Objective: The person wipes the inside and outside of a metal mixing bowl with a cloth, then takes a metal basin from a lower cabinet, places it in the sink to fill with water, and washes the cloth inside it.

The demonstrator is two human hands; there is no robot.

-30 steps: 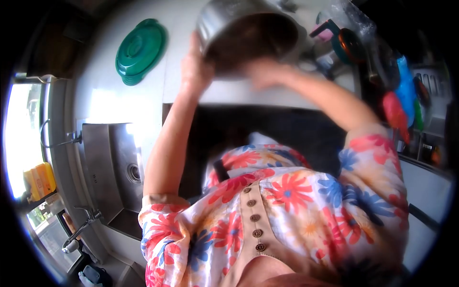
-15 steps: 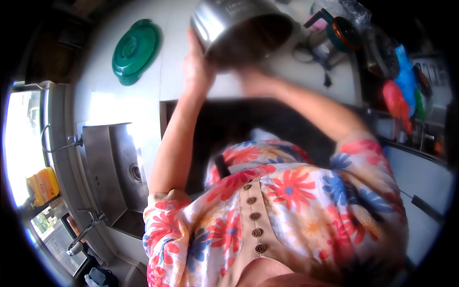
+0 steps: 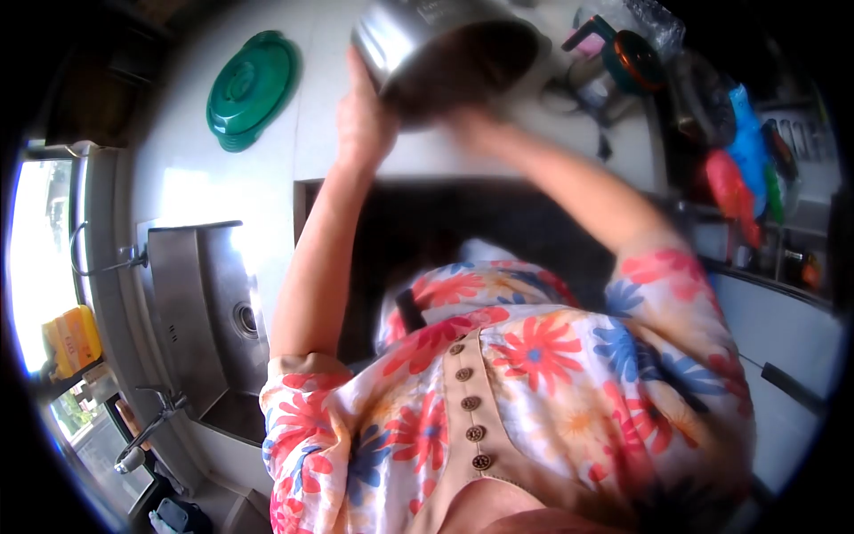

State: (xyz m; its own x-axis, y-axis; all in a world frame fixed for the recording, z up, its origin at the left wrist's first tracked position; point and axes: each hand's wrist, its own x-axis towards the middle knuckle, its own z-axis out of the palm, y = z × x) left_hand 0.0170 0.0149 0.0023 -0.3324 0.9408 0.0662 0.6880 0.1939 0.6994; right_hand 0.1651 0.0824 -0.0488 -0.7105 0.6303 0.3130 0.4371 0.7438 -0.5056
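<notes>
A shiny metal pot (image 3: 402, 46) is tilted with its dark opening facing toward me, above the white countertop. My left hand (image 3: 363, 126) grips its left side, thumb up along the outer wall. At the lower edge of the opening is my right hand (image 3: 479, 126), smeared by motion. Its fingers are lost in the dark of the pot, and whether they hold anything is hidden. A green lid (image 3: 253, 89) with a round raised middle lies on the counter to the left.
A steel sink (image 3: 191, 307) with a faucet (image 3: 160, 414) is at left, by a window with a yellow package (image 3: 73, 343). At upper right stands a jug (image 3: 627, 64) with a dark green lid, near a blue bag (image 3: 749, 147) and a red cloth-like item (image 3: 731, 191).
My right hand has shifted slightly upward, further into the pot's opening, still blurred. My left hand keeps its grip. The whole view has moved a little.
</notes>
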